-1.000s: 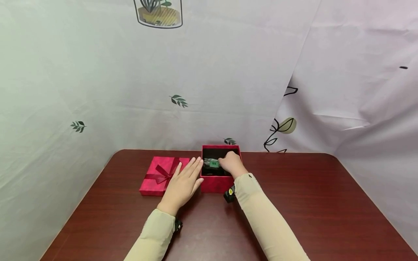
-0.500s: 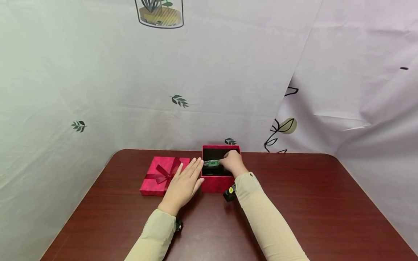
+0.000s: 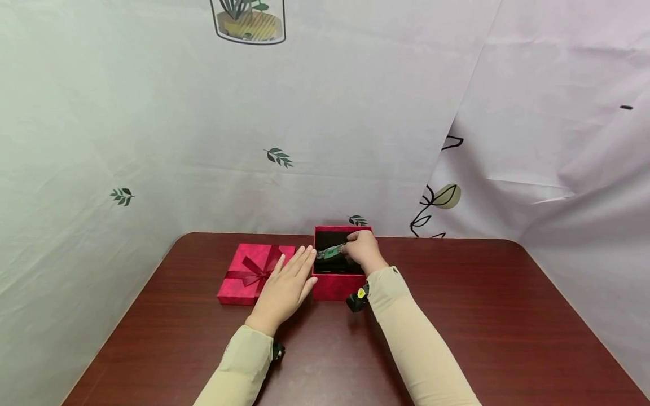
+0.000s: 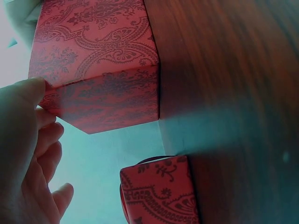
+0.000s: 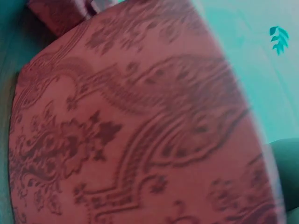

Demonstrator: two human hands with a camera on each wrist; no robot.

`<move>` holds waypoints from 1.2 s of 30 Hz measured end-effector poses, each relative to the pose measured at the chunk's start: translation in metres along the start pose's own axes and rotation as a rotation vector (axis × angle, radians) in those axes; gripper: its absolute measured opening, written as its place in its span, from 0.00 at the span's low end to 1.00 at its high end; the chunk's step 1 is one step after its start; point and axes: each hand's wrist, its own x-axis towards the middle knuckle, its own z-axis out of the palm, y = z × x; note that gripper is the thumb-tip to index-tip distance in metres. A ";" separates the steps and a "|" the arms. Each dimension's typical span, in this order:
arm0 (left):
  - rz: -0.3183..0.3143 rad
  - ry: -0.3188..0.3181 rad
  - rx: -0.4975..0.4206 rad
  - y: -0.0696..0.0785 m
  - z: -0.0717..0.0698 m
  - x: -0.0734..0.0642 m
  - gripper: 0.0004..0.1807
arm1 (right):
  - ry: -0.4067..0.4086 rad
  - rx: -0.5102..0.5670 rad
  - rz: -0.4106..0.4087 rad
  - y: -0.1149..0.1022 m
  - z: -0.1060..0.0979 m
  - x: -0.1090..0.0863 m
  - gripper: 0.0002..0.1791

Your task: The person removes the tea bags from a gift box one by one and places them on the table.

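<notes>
- The right hand (image 3: pixel 364 251) has its grip pinched on the right end of a dark packet (image 3: pixel 332 252) with a green label, its fingertips partly hidden from the head view
- The packet is inside the open red box (image 3: pixel 337 286), slanting so that its right end stands higher than its left
- The left hand (image 3: pixel 281 293) has its grip loose, fingers straight, and touches the left side of the box near the upper rim
- The box stands upright near the far edge of the desk (image 3: pixel 482 316), with a dark interior and a dark pattern over its red outer walls
- In the right wrist view one patterned wall of the box fills most of the space and hides the packet
- Left of the box, and apart from it, lies the red lid (image 3: pixel 259 255), carrying a dark red ribbon bow (image 3: pixel 251 274) and partly covered by the left hand
- Pale sleeves (image 3: pixel 416 344) cover both forearms, with a small black device (image 3: pixel 357 300) at the right wrist
- Behind the desk hangs a pale cloth (image 3: pixel 355 113) printed with leaf sprigs
</notes>
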 end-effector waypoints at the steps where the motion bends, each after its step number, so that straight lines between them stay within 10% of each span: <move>1: 0.000 0.000 -0.001 0.000 0.000 0.000 0.35 | 0.001 0.022 -0.006 -0.002 -0.001 -0.001 0.23; 15: 0.003 0.014 -0.010 -0.001 0.000 0.000 0.34 | -0.096 0.093 0.001 -0.012 -0.003 -0.016 0.19; 24: 0.002 0.003 -0.019 0.000 -0.001 0.000 0.34 | -0.028 -0.050 -0.049 -0.011 0.000 -0.015 0.12; 36: 0.002 0.001 -0.020 -0.001 -0.001 0.001 0.34 | 0.071 0.032 -0.156 -0.007 -0.023 -0.031 0.12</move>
